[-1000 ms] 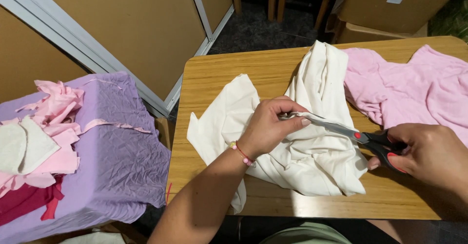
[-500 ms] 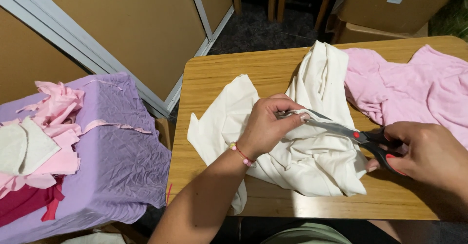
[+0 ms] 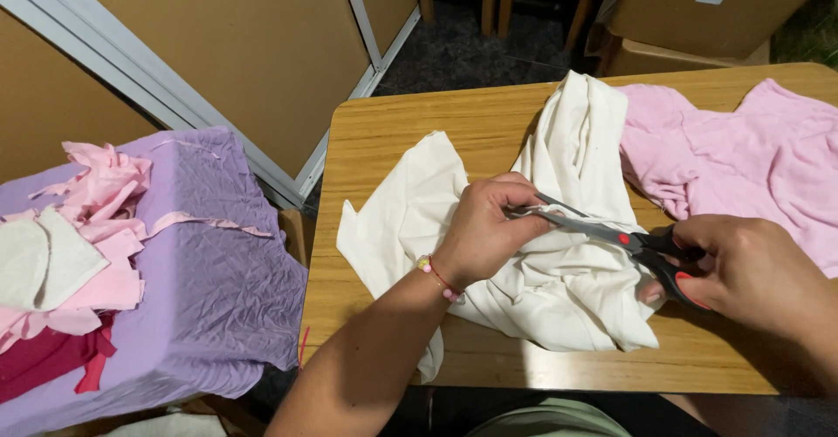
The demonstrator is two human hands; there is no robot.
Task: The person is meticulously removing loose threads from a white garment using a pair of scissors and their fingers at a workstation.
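On the wooden table (image 3: 401,131), a cream cloth (image 3: 559,297) lies bunched, one flap spread flat toward the near-left edge. The left hand (image 3: 484,232) is closed on a raised fold of this cloth, pinching it up off the heap; holding it this way likely keeps the fabric taut and clear of the layers beneath where the blades meet it. The right hand (image 3: 751,271) is wrapped around the dark handles of the scissors (image 3: 611,232), fingers through the loops. The blades point left, toward the pinched fold, and appear slightly parted; whether cloth sits between them cannot be told, since the left hand covers the tips.

A pink garment (image 3: 742,158) lies spread on the far-right part of the table, touching the cream cloth and apart from the cutting point.

To the left, well apart from the table, a surface draped in purple cloth (image 3: 218,271) carries a pile of scraps (image 3: 78,254): pink strips, a cream piece, some dark red pieces. Cardboard boxes (image 3: 698,9) stand beyond the table; their contents are not visible.
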